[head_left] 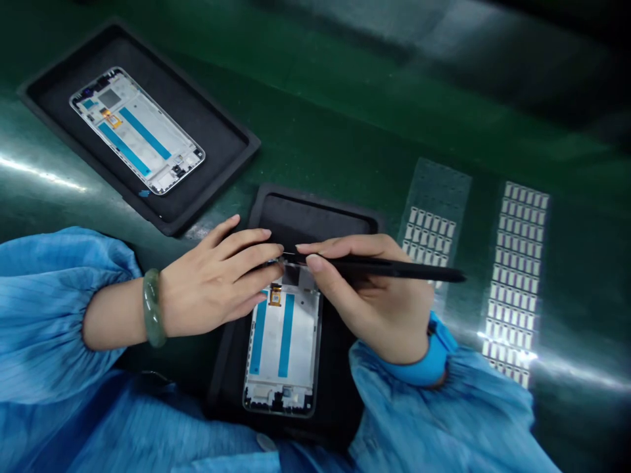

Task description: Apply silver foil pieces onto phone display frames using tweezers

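A silver phone frame (300, 335) with two blue strips and an orange flex connector lies in a black tray (315, 203) in front of me. My left hand (221, 276) rests over its upper left edge, palm down with the fingers spread and nothing visibly held. Black tweezers (394, 268) are pinched in my right hand (377, 289), their tips pointing left at the top end of the frame, close to my left fingertips. Those fingers partly hide the frame's top, and what lies at the tweezer tips is too small to make out.
At the upper left, a second black tray (217, 131) holds another phone frame (142, 135). To the right lie a partly used clear sheet of small parts (438, 187) and a fuller sheet (517, 276) on the green mat (335, 138).
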`<state>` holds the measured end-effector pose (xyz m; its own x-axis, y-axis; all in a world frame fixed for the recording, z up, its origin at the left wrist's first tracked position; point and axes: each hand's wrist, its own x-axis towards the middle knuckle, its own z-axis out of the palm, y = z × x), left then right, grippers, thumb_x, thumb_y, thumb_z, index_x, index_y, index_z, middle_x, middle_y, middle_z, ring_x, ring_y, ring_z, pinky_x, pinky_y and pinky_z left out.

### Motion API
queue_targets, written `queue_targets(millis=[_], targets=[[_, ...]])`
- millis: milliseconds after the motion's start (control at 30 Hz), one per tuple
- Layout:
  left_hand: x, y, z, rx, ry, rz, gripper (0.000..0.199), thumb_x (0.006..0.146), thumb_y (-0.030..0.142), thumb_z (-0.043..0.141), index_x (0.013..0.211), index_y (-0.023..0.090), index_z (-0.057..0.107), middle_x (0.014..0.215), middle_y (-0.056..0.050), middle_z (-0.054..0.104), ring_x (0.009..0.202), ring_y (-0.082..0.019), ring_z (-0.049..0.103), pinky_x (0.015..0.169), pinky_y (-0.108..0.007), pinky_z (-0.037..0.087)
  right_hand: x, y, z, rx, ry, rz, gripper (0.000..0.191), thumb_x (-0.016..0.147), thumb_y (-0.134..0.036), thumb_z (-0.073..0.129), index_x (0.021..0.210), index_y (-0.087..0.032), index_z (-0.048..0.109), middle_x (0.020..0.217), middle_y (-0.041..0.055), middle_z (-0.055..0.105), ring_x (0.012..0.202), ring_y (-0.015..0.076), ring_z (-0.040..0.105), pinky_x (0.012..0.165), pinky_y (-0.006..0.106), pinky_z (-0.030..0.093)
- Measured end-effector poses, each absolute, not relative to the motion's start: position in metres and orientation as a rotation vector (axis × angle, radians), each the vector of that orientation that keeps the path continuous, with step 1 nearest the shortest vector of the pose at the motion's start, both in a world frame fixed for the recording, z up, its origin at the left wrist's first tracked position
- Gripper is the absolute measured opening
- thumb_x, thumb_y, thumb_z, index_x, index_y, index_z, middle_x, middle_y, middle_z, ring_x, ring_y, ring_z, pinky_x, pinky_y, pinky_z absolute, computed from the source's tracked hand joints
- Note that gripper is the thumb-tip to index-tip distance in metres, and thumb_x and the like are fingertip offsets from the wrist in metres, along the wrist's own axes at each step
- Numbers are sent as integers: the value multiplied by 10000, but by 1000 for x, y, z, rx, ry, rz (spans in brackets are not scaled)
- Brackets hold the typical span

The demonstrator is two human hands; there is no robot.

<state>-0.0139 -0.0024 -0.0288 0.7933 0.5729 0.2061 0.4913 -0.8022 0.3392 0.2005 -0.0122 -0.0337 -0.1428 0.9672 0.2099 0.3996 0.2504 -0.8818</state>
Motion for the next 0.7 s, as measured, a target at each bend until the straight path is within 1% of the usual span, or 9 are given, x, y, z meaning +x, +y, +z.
queue_targets(millis=[167,233,367,500,700], targets=[[-15,-2,-33,2721,769,422,312,930,230,461,1204,111,550,1227,-107,591,1256,-281,446,1096,-559,310,201,-16,-31,-1188,-1756,865,283,749,-85,679,945,-268,588,937,-3,691,869,168,686,737,302,576],[-15,-2,-34,2710,773,423,313,929,231,460,1207,112,544,1217,-106,595,1262,-275,443,1107,-554,293,202,-17,-31,-1160,-1749,845,297,733,-73,686,945,-257,590,934,3,691,864,173,687,742,310,576],[-15,-3,-35,2695,776,417,316,935,233,444,1217,117,529,1208,-100,596,1272,-271,432,1115,-549,278,203,-17,-31,-1171,-1654,866,273,746,-99,673,943,-269,592,925,6,680,838,190,695,736,342,592],[-15,-2,-35,2697,763,422,315,937,226,441,1215,105,526,1205,-109,593,1262,-281,440,1099,-562,295,203,-15,-33,-1186,-1676,944,268,757,-126,670,959,-285,595,940,7,688,854,199,694,734,338,591],[-18,1,-36,2725,720,379,343,936,236,445,1252,111,492,1220,-117,575,1284,-283,410,1104,-565,288,200,-12,-32,-1228,-1728,848,247,763,-146,679,942,-300,606,911,-10,696,835,191,692,706,322,582]])
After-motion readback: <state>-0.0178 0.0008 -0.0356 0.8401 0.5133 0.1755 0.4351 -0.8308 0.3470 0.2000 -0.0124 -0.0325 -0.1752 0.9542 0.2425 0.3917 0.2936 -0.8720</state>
